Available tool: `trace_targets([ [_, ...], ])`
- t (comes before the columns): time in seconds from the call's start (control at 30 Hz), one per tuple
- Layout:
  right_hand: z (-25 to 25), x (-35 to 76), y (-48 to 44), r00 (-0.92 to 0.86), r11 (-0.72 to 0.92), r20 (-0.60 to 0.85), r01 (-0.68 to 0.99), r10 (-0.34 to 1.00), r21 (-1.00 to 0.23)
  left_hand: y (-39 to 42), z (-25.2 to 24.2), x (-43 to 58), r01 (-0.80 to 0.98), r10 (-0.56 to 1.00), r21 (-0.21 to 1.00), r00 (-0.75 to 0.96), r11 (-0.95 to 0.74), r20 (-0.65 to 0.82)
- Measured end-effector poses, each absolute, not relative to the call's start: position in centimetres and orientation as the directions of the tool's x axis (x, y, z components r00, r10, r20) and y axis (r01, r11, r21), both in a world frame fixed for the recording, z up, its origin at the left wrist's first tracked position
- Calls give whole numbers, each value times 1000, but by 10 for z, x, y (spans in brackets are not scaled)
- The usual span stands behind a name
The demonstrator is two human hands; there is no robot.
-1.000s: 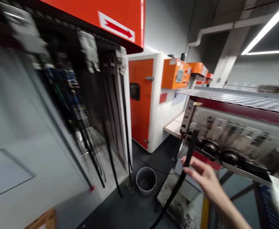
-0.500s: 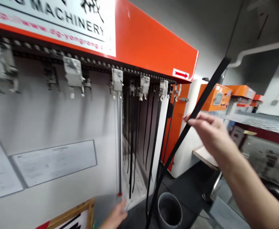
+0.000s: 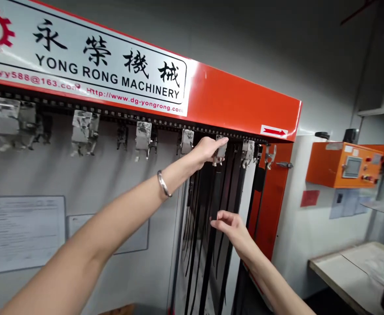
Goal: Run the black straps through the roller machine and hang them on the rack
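My left hand, with a silver bangle on its wrist, reaches up and grips a metal clip hanging under the orange machine's chain. Its thumb lies across the clip's upper face. Lower down, my right hand pinches a long black strip, which hangs upright below the clip with its top end near the clip's jaws. More black strips hang behind it in the machine's opening. Other metal clips line the chain on both sides.
An orange beam with a sign and a red arrow runs overhead. Printed sheets are fixed to the grey panel at left. At right stand an orange control box and a pale-topped table.
My left hand has risen from low down to the clip. My right hand has moved left and down with the black strip, which now hangs upright instead of slanting. The view has shifted.
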State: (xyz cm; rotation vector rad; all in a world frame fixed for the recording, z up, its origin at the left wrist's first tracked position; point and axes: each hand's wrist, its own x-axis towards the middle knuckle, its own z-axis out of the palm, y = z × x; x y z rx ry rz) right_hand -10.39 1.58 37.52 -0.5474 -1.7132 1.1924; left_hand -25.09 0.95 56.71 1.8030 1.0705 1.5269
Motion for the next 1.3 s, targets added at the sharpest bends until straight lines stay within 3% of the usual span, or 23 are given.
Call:
trace_targets([
  [0.5, 405, -120, 60, -509, 438, 474, -197, 719, -877, 19, 576, -252, 302, 843, 796, 52, -525, 536],
  [0.83, 412, -120, 64, -501, 432, 470, -200, 726, -880, 17, 576, -247, 258, 840, 807, 40, -532, 541],
  [0.97, 412, -119, 64, -478, 436, 472, -193, 741, -879, 8, 558, -248, 280, 822, 787, 16, -550, 569],
  [1.17, 413, -121, 65, -438, 482, 498, -157, 748, -862, 20, 515, -255, 506, 718, 662, -112, -553, 686],
  [1.3, 401, -116, 49, -338, 478, 497, -143, 799, -867, 26, 502, -258, 424, 689, 662, -113, -618, 716],
])
